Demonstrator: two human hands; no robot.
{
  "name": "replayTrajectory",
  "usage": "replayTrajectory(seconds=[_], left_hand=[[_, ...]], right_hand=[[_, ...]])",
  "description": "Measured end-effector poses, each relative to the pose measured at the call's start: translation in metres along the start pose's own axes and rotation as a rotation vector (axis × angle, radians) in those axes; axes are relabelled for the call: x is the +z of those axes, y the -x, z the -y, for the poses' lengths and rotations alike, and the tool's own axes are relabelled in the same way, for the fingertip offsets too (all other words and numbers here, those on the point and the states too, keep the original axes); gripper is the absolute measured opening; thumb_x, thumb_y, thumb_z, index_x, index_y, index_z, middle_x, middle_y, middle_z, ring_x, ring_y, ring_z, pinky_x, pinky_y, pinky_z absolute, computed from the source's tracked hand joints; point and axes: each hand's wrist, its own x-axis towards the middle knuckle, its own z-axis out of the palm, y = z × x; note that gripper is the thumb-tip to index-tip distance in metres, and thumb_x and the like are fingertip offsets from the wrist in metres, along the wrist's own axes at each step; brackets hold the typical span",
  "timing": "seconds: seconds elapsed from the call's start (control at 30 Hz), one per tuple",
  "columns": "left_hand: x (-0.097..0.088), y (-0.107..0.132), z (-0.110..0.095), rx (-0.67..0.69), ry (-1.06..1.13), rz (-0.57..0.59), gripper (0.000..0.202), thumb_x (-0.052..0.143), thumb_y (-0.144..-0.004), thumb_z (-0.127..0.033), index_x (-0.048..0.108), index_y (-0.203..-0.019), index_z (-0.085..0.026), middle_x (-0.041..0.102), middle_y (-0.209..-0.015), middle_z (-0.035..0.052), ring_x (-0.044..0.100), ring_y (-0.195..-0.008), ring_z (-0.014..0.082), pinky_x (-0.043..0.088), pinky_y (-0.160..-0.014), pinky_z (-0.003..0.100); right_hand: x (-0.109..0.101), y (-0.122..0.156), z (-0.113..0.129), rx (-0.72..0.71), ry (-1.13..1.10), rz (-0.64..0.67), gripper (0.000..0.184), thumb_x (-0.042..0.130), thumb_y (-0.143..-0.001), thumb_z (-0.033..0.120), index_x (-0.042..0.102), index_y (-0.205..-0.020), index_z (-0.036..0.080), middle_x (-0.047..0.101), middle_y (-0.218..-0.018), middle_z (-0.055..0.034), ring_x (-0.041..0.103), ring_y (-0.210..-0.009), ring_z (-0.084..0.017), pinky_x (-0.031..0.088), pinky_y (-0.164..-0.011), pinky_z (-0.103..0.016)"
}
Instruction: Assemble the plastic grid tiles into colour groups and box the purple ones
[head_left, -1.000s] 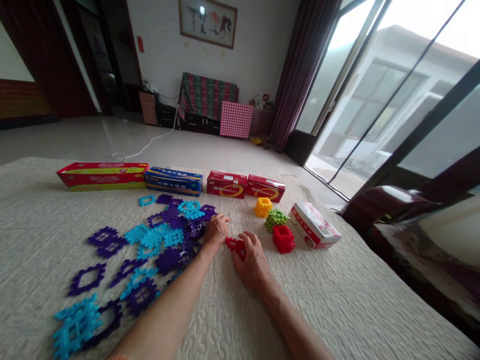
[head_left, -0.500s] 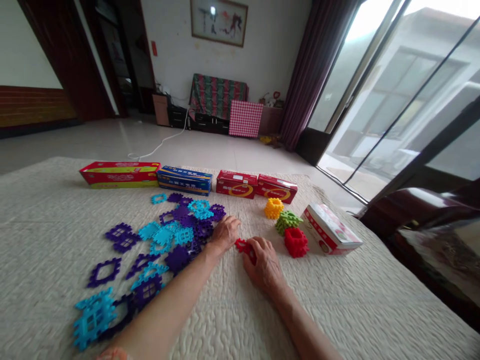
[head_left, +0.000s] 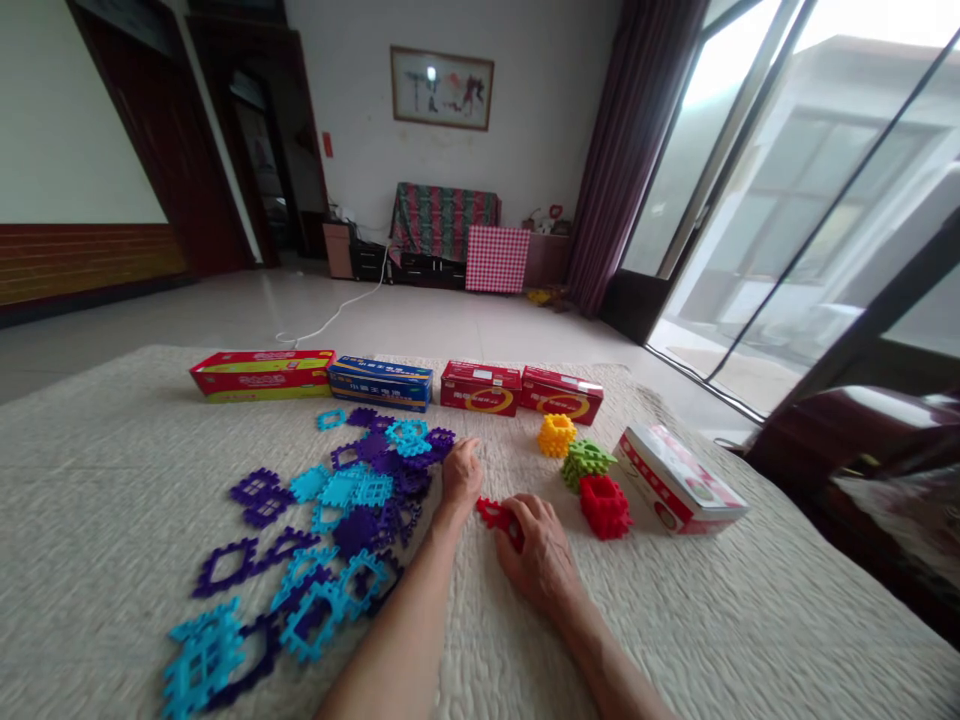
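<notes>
The right hand grips a red toothed piece at its ten o'clock; the left hand curls at the piece's eleven o'clock, contents impossible to tell.

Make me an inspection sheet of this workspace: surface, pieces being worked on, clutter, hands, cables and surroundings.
Surface: cream quilted cover, textured.
Work pieces: flat red piece under the right hand; yellow block, green block and red block to the right; purple pieces and cyan pieces scattered, partly overlapping, to the left.
Clutter: red-and-green box, blue box and two red boxes along the far side; white-and-red box at right.
Hands: right holds the flat red piece; left hand beside the purple pieces, its grip hidden.
Cables: white cable on the floor beyond.
Surroundings: framed picture, dark curtain, glass door.
</notes>
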Motion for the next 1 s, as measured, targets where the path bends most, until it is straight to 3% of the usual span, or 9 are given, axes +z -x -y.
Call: replayTrajectory(seconds=[0.17,0.3,0.57,0.7,1.0], left_hand=[[-0.01,0.01,0.015,0.058,-0.038,-0.02,0.045,0.041,-0.072,0.001,0.067,-0.103,-0.016,0.068,-0.11,0.0103,0.061,-0.108,0.019,0.045,-0.1,0.033],[-0.021,0.005,0.021,-0.013,-0.114,-0.03,0.042,0.042,-0.072,0.0,0.068,-0.1,-0.015,0.068,-0.109,0.011,0.061,-0.106,0.0203,0.046,-0.098,0.033],[-0.009,-0.011,0.011,-0.025,-0.063,0.014,0.037,0.041,-0.078,-0.003,0.07,-0.097,-0.016,0.071,-0.101,0.0078,0.063,-0.099,0.0183,0.047,-0.093,0.03],[-0.01,-0.013,0.01,-0.071,-0.086,0.015,0.037,0.04,-0.08,-0.005,0.07,-0.097,-0.017,0.071,-0.099,0.0061,0.063,-0.098,0.017,0.046,-0.091,0.027],[-0.014,-0.013,-0.001,-0.128,-0.103,0.045,0.036,0.042,-0.081,-0.006,0.071,-0.099,-0.017,0.071,-0.102,0.0066,0.063,-0.098,0.0167,0.045,-0.091,0.025]], right_hand=[[0.0,0.0,-0.001,0.0,-0.005,-0.002,0.027,0.057,-0.078,0.018,0.059,-0.104,0.021,0.061,-0.106,-0.0085,0.053,-0.1,-0.025,0.043,-0.089,-0.038],[0.001,0.0,-0.001,0.01,-0.014,0.003,0.027,0.057,-0.077,0.017,0.059,-0.103,0.021,0.061,-0.104,-0.0081,0.053,-0.099,-0.025,0.043,-0.089,-0.039],[-0.006,0.005,0.0,-0.007,-0.113,0.035,0.048,0.055,-0.068,0.01,0.053,-0.115,0.02,0.054,-0.118,-0.0094,0.05,-0.108,-0.024,0.042,-0.095,-0.038],[-0.008,0.003,-0.001,-0.022,-0.127,0.098,0.042,0.052,-0.071,0.008,0.056,-0.111,0.02,0.056,-0.112,-0.0082,0.051,-0.105,-0.023,0.042,-0.093,-0.039],[-0.023,-0.01,-0.005,-0.002,-0.091,0.082,0.041,0.055,-0.074,0.011,0.054,-0.113,0.02,0.057,-0.112,-0.0086,0.052,-0.104,-0.023,0.046,-0.089,-0.038]])
